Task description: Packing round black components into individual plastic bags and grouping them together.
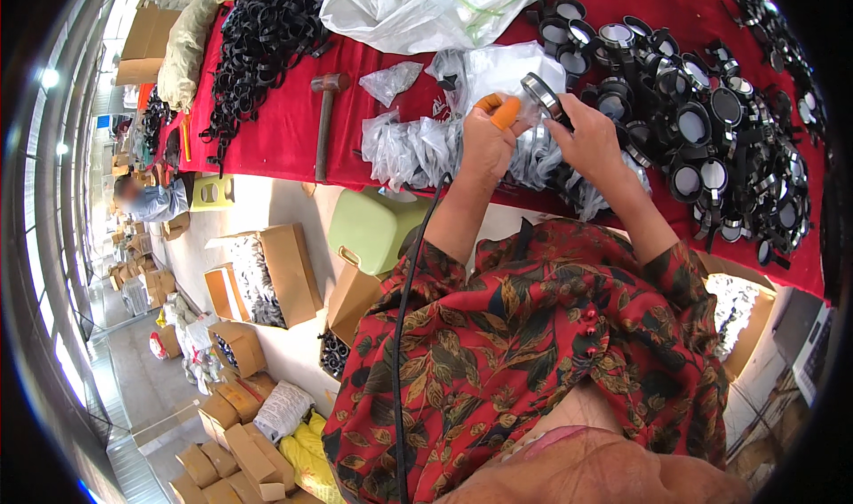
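Observation:
My right hand (586, 140) grips a round black clamp-like ring (540, 94) with a shiny disc face, tilted above the table. Beside it, my left hand (489, 140) wears orange finger covers; its curled fingers pinch thin clear plastic bag film (528, 111), partly hidden by the fingers. Just behind both hands lies a stack of flat clear bags (502, 71). Below and around my wrists, a row of bagged pieces (413, 151) runs along the table's near edge. To the right is a large heap of similar black round pieces (693, 126) with shiny faces.
The table has a red cloth (355, 69). On it are a hammer (326, 126), a pile of black straps (267, 38) and a big white plastic sack (426, 11). A black cable (405, 326) hangs before me. Near the table stand a green stool (373, 229) and open cartons (289, 273). A person (155, 200) sits far left.

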A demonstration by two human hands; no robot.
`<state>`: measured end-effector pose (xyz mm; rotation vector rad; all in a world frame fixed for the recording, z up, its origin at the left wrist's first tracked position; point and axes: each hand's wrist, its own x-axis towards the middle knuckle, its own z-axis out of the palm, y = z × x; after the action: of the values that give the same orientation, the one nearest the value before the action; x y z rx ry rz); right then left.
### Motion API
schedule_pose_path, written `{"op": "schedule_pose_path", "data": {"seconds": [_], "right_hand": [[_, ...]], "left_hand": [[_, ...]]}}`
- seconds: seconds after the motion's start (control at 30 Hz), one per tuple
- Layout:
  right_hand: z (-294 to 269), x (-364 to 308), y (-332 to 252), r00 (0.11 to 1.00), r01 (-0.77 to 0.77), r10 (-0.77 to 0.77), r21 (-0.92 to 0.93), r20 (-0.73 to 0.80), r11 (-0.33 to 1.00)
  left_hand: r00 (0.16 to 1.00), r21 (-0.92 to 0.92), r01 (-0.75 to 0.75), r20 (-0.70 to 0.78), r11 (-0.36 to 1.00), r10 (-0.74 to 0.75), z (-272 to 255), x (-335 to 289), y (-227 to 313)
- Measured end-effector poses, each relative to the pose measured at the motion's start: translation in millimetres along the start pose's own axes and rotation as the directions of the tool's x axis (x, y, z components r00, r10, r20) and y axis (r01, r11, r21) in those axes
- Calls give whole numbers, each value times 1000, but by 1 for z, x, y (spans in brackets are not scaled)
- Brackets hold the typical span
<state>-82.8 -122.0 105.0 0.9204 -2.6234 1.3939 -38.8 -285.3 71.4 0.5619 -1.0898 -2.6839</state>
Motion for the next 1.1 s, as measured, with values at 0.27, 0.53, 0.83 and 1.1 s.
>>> {"op": "schedule_pose_path", "data": {"seconds": [0.27, 0.53, 0.83, 1.1], "right_hand": [[2, -12, 2, 979, 183, -195, -164, -63, 969], [-7, -25, 4, 995, -87, 91, 100, -29, 991], [-47, -22, -26, 861, -474, 144, 664, 488, 579], [-46, -35, -3, 878, -454, 316, 838, 361, 304]], "left_hand": [[964, -298, 265, 45, 917, -264, 3, -4, 4], [991, -5, 71, -115, 997, -71, 8, -5, 5], [988, 264, 8, 147, 964, -48, 21, -15, 16], [948, 65, 130, 284, 989, -143, 10, -19, 26]]}}
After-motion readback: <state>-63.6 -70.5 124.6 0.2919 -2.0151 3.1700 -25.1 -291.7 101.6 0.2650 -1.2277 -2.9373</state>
